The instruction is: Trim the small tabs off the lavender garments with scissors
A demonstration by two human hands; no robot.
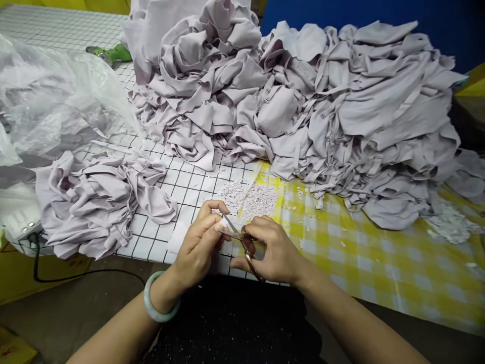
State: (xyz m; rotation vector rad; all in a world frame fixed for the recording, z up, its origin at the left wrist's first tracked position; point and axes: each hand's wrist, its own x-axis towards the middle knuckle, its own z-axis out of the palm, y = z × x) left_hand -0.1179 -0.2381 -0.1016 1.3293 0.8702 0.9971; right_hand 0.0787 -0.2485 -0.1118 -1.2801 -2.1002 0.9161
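Near the table's front edge, my right hand [271, 247] is closed around the handles of a pair of scissors [247, 250]. The blades are spread and point left at the fingertips of my left hand [204, 235]. A small white piece [224, 222] is pinched between the thumb and fingers of my left hand, between the blades. Most of that piece is hidden by the fingers. Just beyond both hands lies a scatter of small pale clippings [257, 199] on the table.
Large heaps of pale lilac fabric [379, 111] cover the back. A smaller fabric pile [94, 202] lies left, near clear plastic [56, 91], a green tool [113, 53] and a white power strip [20, 222] with a black cable. More clippings [450, 222] lie far right.
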